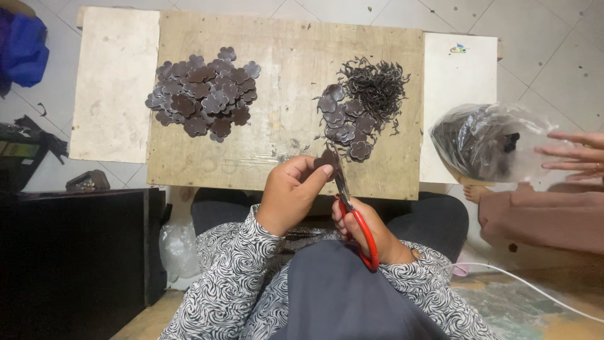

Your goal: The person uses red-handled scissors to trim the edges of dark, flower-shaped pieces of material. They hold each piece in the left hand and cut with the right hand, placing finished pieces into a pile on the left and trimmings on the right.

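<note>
Left hand (290, 194): I pinch the brown flower piece (324, 158), turning it steadily
Right hand (365, 228): I grip red scissors (352, 214), snipping close

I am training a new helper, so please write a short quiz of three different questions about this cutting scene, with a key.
1. True or false: the left hand holds a dark brown flower-shaped piece.
2. Which hand holds the red-handled scissors? A. left hand B. right hand C. the other person's hand
3. Fill in: on the wooden board, the pile of thin dark curly trimmings lies ____ the smaller pile of flower pieces.

Key:
1. True
2. B
3. Just beyond, touching it; the larger pile of flower pieces lies apart, on the left.
</note>
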The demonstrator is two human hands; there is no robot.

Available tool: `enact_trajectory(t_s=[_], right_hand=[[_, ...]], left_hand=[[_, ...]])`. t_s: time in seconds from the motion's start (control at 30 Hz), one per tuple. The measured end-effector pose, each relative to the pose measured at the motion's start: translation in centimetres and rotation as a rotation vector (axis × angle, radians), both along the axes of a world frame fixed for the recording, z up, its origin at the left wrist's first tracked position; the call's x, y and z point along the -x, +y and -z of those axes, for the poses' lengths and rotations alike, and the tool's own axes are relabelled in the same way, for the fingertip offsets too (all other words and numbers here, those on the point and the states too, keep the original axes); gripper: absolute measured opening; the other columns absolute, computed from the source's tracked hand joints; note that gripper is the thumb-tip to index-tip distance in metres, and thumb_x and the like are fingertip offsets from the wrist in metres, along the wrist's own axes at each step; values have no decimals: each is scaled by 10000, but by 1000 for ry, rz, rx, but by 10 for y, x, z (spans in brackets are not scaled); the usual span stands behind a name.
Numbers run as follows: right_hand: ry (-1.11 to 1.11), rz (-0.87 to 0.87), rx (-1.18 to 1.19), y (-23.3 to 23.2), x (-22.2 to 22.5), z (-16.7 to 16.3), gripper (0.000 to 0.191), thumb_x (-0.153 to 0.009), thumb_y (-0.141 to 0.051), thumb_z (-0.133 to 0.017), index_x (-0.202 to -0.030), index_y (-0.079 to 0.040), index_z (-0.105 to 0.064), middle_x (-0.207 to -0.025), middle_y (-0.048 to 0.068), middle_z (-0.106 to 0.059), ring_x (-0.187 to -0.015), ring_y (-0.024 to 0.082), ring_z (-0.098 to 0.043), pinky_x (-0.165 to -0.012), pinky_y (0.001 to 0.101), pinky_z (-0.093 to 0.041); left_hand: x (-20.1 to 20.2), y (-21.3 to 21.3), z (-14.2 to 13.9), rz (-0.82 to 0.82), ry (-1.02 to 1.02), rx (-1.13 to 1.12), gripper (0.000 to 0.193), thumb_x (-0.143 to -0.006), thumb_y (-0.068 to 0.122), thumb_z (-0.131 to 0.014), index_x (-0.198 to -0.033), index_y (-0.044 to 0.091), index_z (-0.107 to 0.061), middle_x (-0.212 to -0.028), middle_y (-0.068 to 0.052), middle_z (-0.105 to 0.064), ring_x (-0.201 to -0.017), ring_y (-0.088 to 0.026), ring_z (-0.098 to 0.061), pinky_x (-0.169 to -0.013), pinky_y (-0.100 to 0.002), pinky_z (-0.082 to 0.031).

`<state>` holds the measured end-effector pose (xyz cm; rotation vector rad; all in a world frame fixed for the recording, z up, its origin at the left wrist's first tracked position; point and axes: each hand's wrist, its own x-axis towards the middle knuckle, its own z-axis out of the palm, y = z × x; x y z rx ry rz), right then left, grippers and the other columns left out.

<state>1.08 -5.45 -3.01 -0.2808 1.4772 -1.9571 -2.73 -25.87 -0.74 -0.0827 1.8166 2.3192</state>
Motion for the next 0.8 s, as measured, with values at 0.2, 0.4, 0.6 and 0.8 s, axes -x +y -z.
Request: enact_trajectory(t_s=[0.2,0.4,0.6,0.8], right_hand=[[-55,18,14,3,-2,2,488,-1007,-547,-575,-981,-68,-483,-790,-22,-410,-670,79,-360,-590,235,-344],[-64,19,-9,5,-3,5,490,-1006,-553,-573,-963,-71,-492,-781,-18,-409,-671,78,-362,-575,233,-327],[-108,24,-29,4,-4,2,478,-1002,-538,-580,-960,-71,-490,-770,-13,-414,-660,79,-362,-563,236,-321],[7,-31,-41,2,0,-1,478,-1000,-551,-557,-1032,-78,-495,-845,-20,-451,-749,76,-416,-674,228,-397]], left_hand=[[0,2,3,-15,-29,-59,135,-990,112,-671,-973,-18,-703,-921,-39,-750,-852,-67,-680,-782,-224,-556],[0,1,13,-10,-48,-153,146,-1004,122,-664,-986,-20,-695,-933,-51,-745,-862,-74,-680,-807,-234,-561],[1,2,12,-19,-16,-125,167,-1007,137,-658,-1007,-23,-707,-940,-46,-747,-860,-68,-674,-802,-227,-551],[-1,0,0,23,-14,39,167,-985,140,-676,-988,-23,-717,-905,-44,-760,-825,-57,-671,-750,-216,-547]])
